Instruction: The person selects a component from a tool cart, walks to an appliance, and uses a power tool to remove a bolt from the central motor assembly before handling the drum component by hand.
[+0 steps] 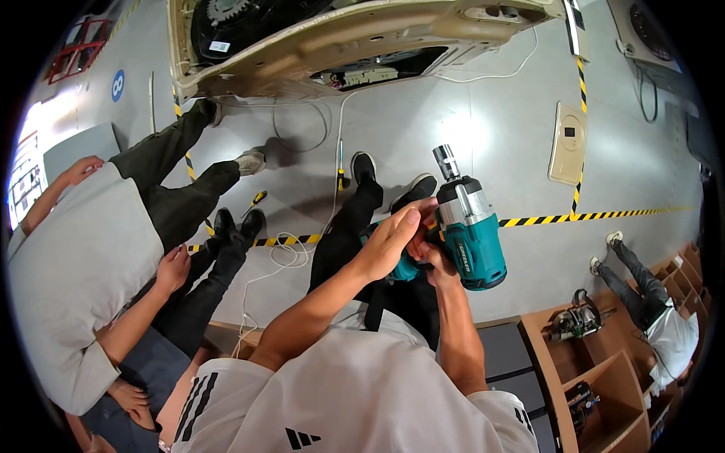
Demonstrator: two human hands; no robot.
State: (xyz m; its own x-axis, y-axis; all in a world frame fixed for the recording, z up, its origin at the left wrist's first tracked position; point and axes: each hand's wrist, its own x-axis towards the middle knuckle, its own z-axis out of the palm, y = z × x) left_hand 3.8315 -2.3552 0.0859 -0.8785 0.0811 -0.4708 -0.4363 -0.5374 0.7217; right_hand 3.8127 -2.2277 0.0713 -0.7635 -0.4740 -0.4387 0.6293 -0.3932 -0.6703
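**Both hands on a teal impact wrench**

Closest to the camera, the right hand [440, 266] is wrapped tight around the grip of a teal cordless impact wrench [467, 230], fingers closed from below. The left hand [393, 240] lies over the rear of the tool body, palm against it, fingers stretched flat rather than curled. The wrench sits at chest height in front of the white shirt [355, 392], its silver collar and black socket [445, 161] pointing up and away.

It looks like a dense, rigid tool — motor housing on top, so probably top-heavy. The rubbery handle is the sound place to take it; the smooth metal nose would likely slip.

Below stand the person's own black shoes [393, 177] on the grey floor [483, 128], crossed by yellow-and-black tape [596, 215] and a loose white cable [283, 257]. To the left, two other people stand close by. A wooden shelf unit [596, 362] with tools is at the right. Farthest off, a beige car body panel [332, 41] spans the top.
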